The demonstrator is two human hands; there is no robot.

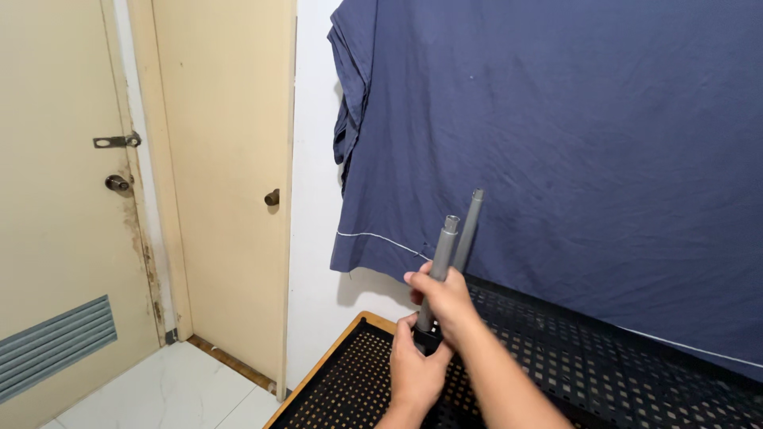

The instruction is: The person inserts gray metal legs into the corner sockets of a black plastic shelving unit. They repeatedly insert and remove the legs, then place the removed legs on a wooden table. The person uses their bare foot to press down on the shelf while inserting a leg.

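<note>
Currently my right hand (445, 298) grips two grey tubes (442, 262) mid-length. My left hand (415, 369), just below, clamps their black base (427, 340) above the perforated shelf (350, 381).

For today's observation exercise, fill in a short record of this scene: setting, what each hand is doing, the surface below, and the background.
Setting: room corner with two cream doors
Right hand: wrapped around two grey metal tubes, held upright and slightly tilted
Left hand: at the tubes' black lower end
Surface below: black perforated panel with wooden edge
Background: dark blue cloth hanging on the white wall
</note>
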